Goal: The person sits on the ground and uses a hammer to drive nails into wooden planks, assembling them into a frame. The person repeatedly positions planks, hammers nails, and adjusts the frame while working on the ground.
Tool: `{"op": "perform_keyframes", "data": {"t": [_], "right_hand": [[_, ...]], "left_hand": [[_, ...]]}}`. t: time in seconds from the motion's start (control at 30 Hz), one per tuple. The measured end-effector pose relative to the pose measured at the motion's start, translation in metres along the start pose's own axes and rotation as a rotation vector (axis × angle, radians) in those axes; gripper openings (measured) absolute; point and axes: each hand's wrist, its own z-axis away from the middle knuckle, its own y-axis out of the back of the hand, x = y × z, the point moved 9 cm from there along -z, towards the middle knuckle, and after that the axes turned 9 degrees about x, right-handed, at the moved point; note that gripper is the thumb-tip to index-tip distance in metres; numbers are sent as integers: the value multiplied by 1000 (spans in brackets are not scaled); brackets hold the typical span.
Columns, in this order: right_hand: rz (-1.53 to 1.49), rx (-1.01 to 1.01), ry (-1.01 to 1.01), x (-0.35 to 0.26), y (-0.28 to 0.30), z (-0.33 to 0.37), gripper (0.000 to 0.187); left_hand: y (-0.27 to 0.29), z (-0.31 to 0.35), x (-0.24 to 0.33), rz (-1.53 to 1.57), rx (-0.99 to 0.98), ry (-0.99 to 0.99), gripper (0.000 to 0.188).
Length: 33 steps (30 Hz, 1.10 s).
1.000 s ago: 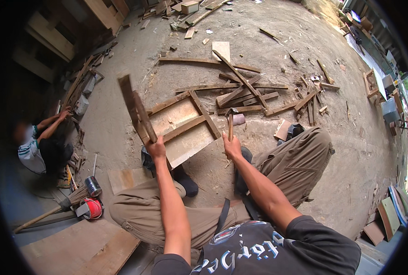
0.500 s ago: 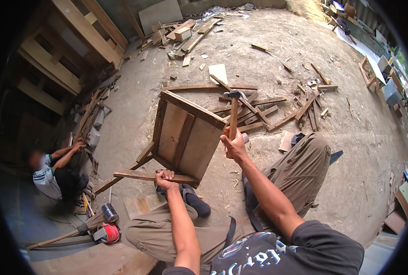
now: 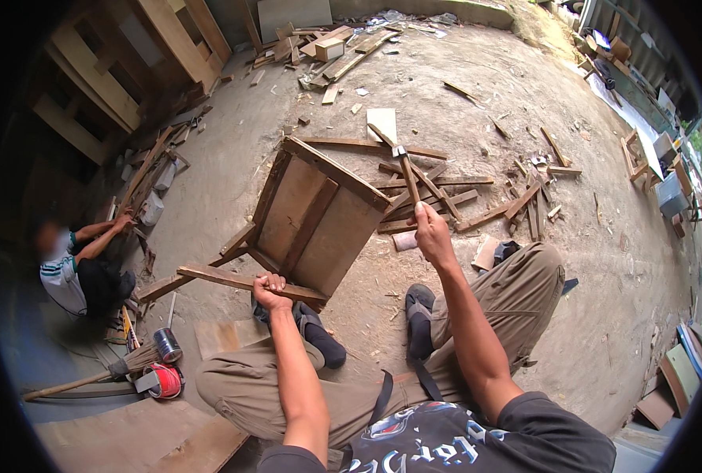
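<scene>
A small wooden stool (image 3: 316, 213) is tipped on its side before me, its underside and a dark middle brace facing me. My left hand (image 3: 270, 292) is closed round one of its legs (image 3: 213, 276), which sticks out to the left. My right hand (image 3: 432, 236) grips the wooden handle of a hammer (image 3: 407, 175). The hammer's head is up, to the right of the stool's upper right corner and apart from it. My feet in dark slip-on shoes (image 3: 419, 303) are on the ground close to the stool.
Loose wood strips (image 3: 437, 193) lie beyond my right hand, and more scrap (image 3: 351, 55) is piled at the back. A co-worker (image 3: 79, 268) crouches at the left. Near my left knee are a brush (image 3: 134, 363), a can (image 3: 167, 344) and a red reel (image 3: 164, 381).
The hammer has swung from upright to leaning left, its head a little higher in view, as my right hand shifted right. The stool has tilted further, with my left hand still on its leg.
</scene>
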Motion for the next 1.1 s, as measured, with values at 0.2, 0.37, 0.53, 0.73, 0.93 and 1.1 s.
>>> {"op": "perform_keyframes", "data": {"t": [0.2,0.37,0.53,0.73,0.93,1.1], "right_hand": [[-34,-286,-190,-30,18,20,31],[-299,-478,-356,-21,21,20,25],[12,-502,-343,8,-16,31,58],[233,-469,-225,3,-52,26,59],[67,-564,-65,-23,-61,22,36],[80,-455,365,-68,-66,22,19]], "left_hand": [[-19,6,53,-48,-66,-155,19],[-14,4,49,-18,-36,-123,19],[-6,7,21,78,-43,-43,19],[-13,16,-12,190,-101,94,20],[-16,11,-34,219,-150,146,20],[-8,-5,-64,195,55,175,20]]}}
